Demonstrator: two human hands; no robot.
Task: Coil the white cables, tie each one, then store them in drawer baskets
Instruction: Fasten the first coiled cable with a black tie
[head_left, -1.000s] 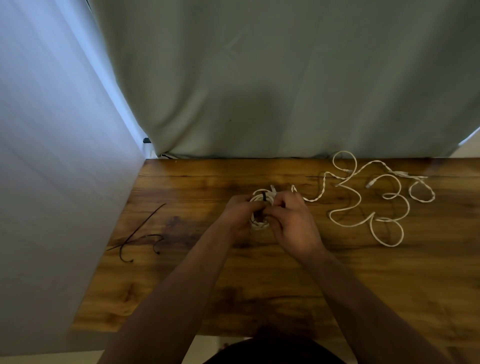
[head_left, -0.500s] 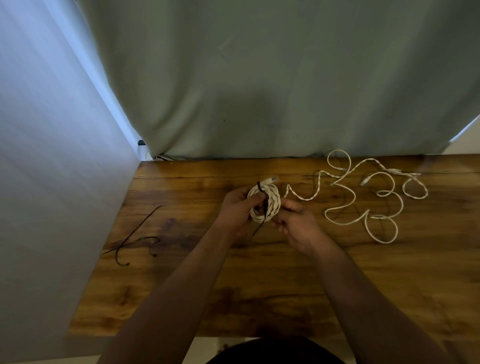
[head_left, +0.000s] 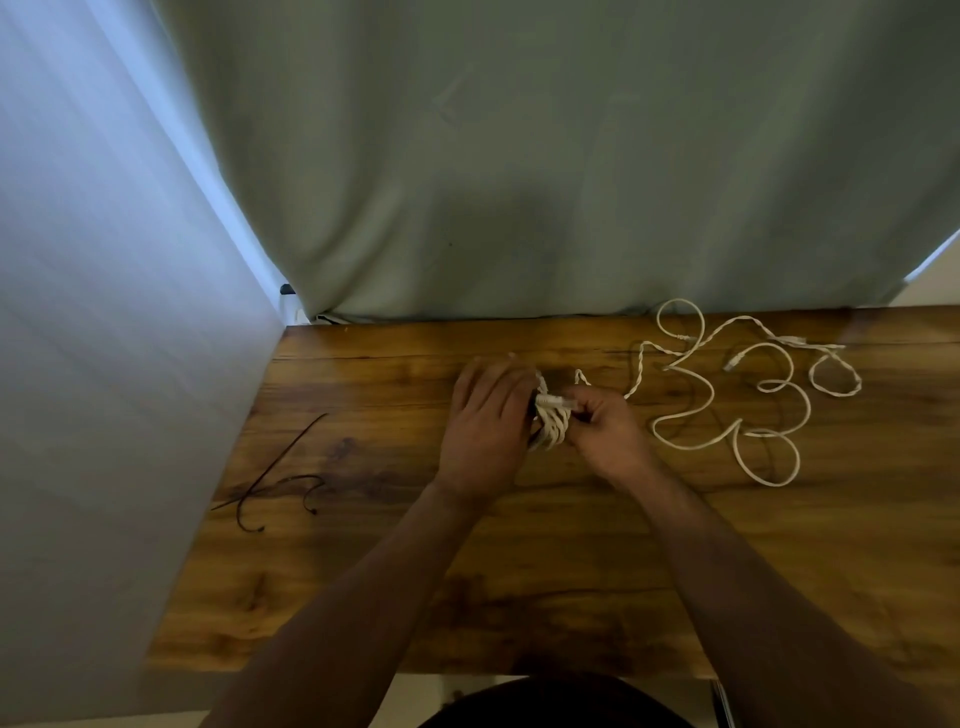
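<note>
Two hands hold one coil (head_left: 551, 428) at frame centre: left hand (head_left: 485, 423) curled round it, right hand (head_left: 605, 434) pinching it. Loose cable (head_left: 774, 484) lies right; ties (head_left: 285, 456) lie left.

Wood table (head_left: 519, 571), white cable (head_left: 685, 446) (loose), black ties (head_left: 270, 462)

Here's the table (head_left: 545, 571): warm brown wood with heavy dark grain and a soft sheen, catching a pale glare at the far right. Behind it hangs a curtain (head_left: 519, 182), grey-green cloth, matt, falling in loose folds. The coiled cable (head_left: 551, 428) at the middle looks braided, a twisted off-white weave with a smooth plastic plug on top. The loose cables (head_left: 680, 445) on the right are partly the same twist, partly plain and smooth. On the left lie black ties (head_left: 275, 457), thin and wiry. The left wall (head_left: 104, 364) reads pale, flat and matt.
</note>
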